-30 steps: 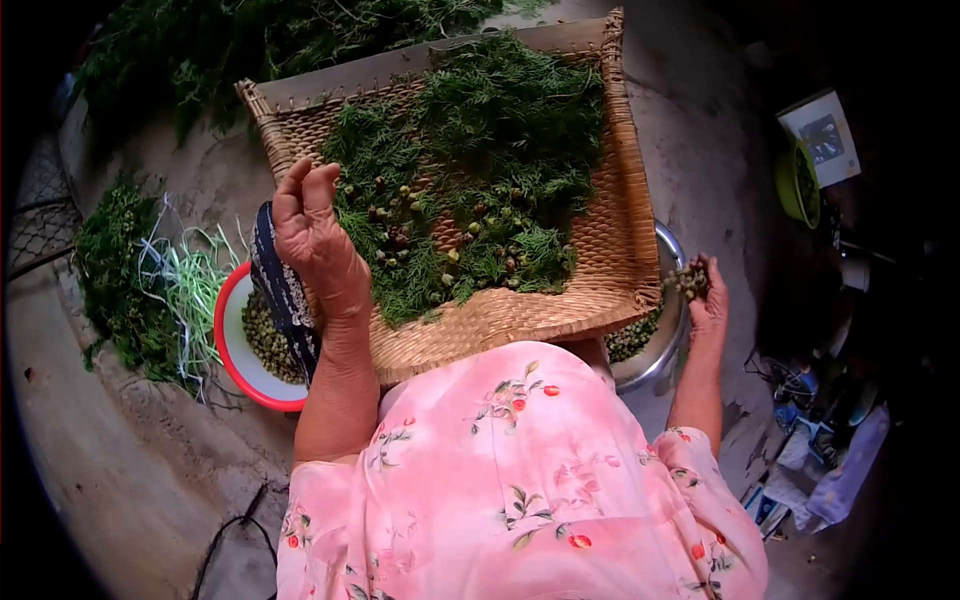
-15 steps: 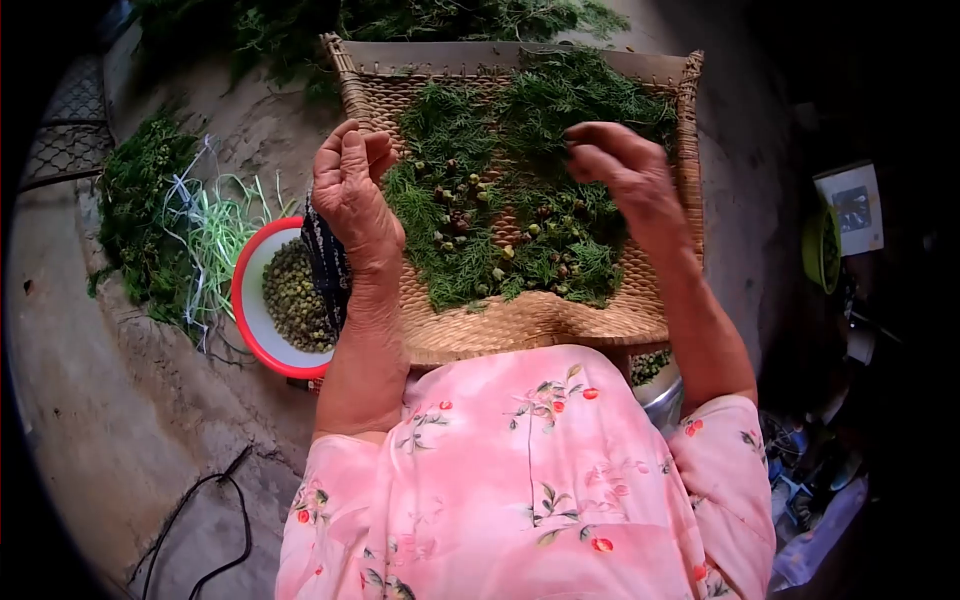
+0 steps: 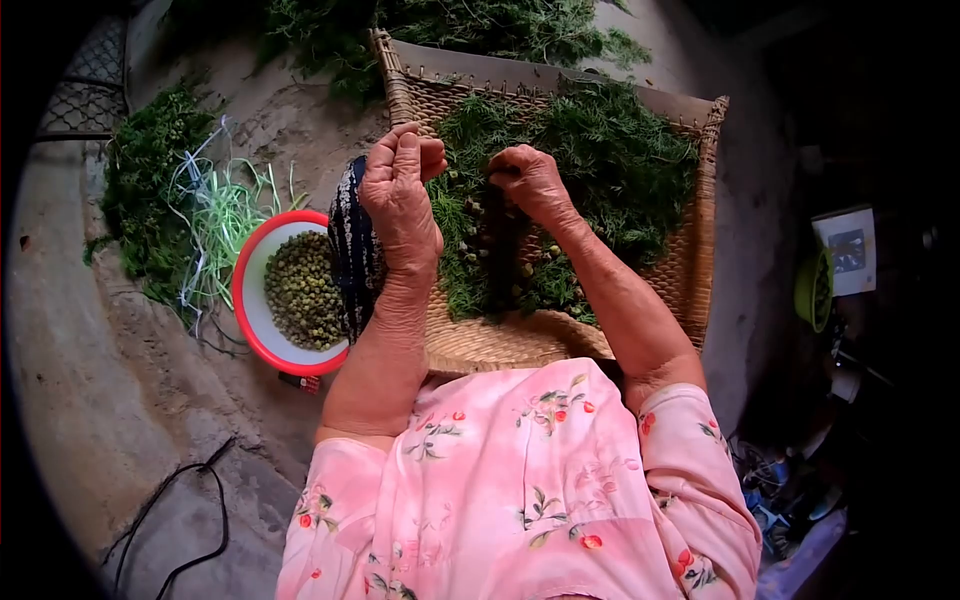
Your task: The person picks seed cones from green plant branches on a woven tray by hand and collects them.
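A woven basket tray (image 3: pixel 480 345) rests before my lap, bearing green conifer sprigs (image 3: pixel 630 165) and small round cones (image 3: pixel 527 270). Raised over its left edge, my left hand (image 3: pixel 403 200) has its fingers curled together against the thumb; what they hold, if anything, is hidden. My right hand (image 3: pixel 532 185) is above the sprigs near the middle of the tray, with fingers pinched together over something too small and dark to name. A dark patterned cloth (image 3: pixel 355 250) hangs beside my left wrist, between the tray and a red-rimmed bowl (image 3: pixel 243 290) of green cones.
Cut branches (image 3: pixel 480 30) lie beyond the tray, and more greenery (image 3: pixel 150 190) is at the left beside pale green and white strings (image 3: pixel 230 215). A black cord (image 3: pixel 222 510) lies on the floor at lower left. At the right are a green basin (image 3: pixel 815 290) and a printed sheet (image 3: pixel 850 250).
My right hand has come from the metal basin at the right, where it held several cones, to above the middle of the tray. My left hand's fingers have drawn together. The view has shifted.
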`<state>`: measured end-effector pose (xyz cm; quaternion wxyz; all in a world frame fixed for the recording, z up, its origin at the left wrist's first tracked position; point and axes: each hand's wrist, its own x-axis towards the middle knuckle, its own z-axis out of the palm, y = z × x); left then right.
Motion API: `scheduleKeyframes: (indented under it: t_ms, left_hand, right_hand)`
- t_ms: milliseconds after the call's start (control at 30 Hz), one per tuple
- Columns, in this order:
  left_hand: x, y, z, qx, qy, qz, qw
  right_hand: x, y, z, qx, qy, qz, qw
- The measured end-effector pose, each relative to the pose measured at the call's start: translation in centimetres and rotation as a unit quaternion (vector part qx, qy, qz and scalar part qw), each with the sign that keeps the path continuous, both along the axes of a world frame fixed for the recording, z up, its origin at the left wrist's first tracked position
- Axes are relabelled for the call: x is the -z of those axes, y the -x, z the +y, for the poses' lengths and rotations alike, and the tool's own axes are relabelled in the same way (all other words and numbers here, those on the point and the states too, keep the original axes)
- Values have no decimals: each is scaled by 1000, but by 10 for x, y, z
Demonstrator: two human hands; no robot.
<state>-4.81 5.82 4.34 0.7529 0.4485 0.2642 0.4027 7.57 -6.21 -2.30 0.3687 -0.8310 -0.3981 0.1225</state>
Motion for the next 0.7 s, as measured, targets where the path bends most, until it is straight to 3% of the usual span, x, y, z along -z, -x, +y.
scheduleKeyframes:
  t_ms: [33,100,200,300,400,500,700]
  left_hand:
    - [0,0,0,0,-3,2,1000]
    - [1,0,1,-2,-5,4,1000]
    - [1,1,1,5,-10,1,1000]
    - [-2,0,0,-1,7,2,1000]
    - [-2,1,0,-3,6,6,1000]
    - [1,1,0,5,-10,8,1000]
    - [0,0,-1,3,-28,20,999]
  right_hand:
    - [-1,-3,-3,9,-28,32,999]
    - [-19,-3,-9,56,-98,285,952]
    - [-35,-2,-12,103,-298,563,764]
    - [-29,1,-3,80,-251,531,805]
    - [-25,14,14,55,-110,359,925]
    - [-11,29,34,11,-75,127,989]
    - [4,36,43,62,-88,92,990]
